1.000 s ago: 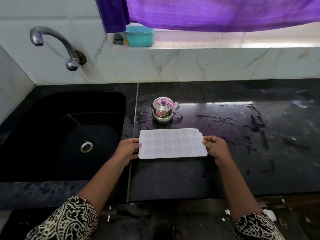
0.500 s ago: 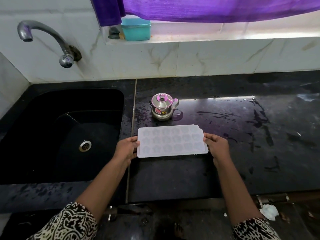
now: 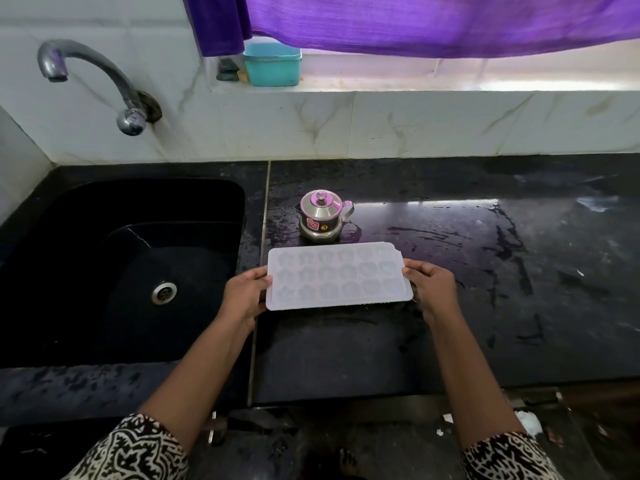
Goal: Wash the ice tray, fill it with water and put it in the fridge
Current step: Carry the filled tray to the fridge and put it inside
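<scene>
Black stone counter (image 3: pixel 467 341) and its sink (image 3: pixel 86 271) fill the view. Washing seems next: I would swing the white ice tray (image 3: pixel 337 277) leftward over the sink, held flat, under the tap (image 3: pixel 97 74). It hangs just right of the sink, left hand (image 3: pixel 242 296) gripping one short end, right hand (image 3: pixel 433 285) the other.

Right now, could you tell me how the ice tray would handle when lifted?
The ice tray looks thin, translucent plastic: probably light, perhaps slightly bendy. The left hand and right hand gripping its ends should steady it.
</scene>
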`<state>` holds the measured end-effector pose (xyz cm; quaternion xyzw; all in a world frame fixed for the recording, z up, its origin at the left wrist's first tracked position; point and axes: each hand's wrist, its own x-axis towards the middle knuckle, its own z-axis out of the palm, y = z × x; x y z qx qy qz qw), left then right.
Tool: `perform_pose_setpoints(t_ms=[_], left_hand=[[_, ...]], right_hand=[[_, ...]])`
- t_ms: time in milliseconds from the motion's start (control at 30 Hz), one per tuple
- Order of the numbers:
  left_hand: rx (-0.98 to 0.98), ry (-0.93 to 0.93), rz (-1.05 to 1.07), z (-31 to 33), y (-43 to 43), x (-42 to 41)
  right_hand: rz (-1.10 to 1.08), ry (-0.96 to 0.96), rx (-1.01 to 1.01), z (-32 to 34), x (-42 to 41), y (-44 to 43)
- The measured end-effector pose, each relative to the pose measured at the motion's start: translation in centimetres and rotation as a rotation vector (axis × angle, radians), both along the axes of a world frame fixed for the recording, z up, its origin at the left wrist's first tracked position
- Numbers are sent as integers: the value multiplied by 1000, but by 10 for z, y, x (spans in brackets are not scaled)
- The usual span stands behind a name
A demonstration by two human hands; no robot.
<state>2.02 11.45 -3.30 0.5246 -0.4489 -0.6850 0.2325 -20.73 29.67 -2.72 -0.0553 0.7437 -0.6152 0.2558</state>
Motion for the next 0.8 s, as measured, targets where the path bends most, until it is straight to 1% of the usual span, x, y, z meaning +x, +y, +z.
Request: perform_pose_setpoints(t_ms=[500, 800], left_hand=[[-7, 86, 117, 16, 2, 48], [-43, 90, 280, 24, -8, 110]], right_hand=[[90, 20, 28, 22, 31, -19], [246, -3, -10, 28, 72, -60]])
